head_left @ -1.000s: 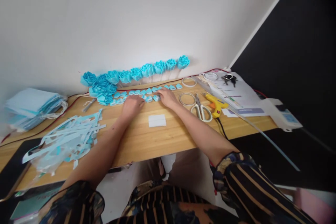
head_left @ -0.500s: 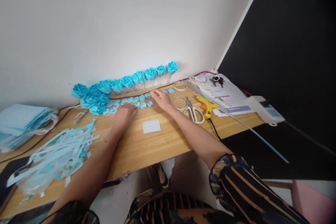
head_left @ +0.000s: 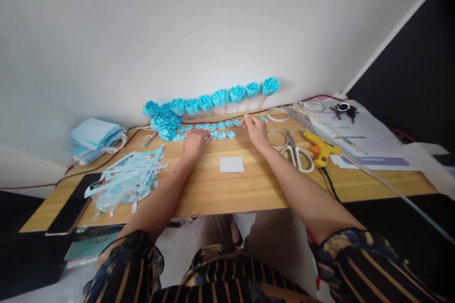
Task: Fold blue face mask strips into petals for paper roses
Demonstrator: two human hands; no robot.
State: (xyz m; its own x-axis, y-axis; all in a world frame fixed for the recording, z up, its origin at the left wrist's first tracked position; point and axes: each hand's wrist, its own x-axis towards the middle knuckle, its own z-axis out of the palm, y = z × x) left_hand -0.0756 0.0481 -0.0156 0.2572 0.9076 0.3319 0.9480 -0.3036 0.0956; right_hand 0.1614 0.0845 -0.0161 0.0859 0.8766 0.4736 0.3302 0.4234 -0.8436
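My left hand (head_left: pixel 196 144) rests over the front row of small folded blue pieces (head_left: pixel 222 135), palm down. Its fingertips touch or hover over a piece and are partly hidden. At the right end of the rows, my right hand (head_left: pixel 254 129) is closed, thumb and fingers drawn together; whatever they hold does not show. A back row of folded blue petals (head_left: pixel 221 125) runs between both hands along the table. Nearer to me lies a white rectangular piece (head_left: pixel 232 164), touched by neither hand.
Blue flowers (head_left: pixel 220 97) lean along the wall. Left are cut blue strips (head_left: pixel 130 177), a mask stack (head_left: pixel 95 133) and a phone (head_left: pixel 73 206). Right are scissors (head_left: pixel 297 154), a yellow glue gun (head_left: pixel 323 147), wire rings (head_left: pixel 277 114), keys (head_left: pixel 344 111) and papers (head_left: pixel 377 151).
The view has swung left, so the table's contents sit further right in the picture. My right fingers have curled in more; both hands stay by the rows.
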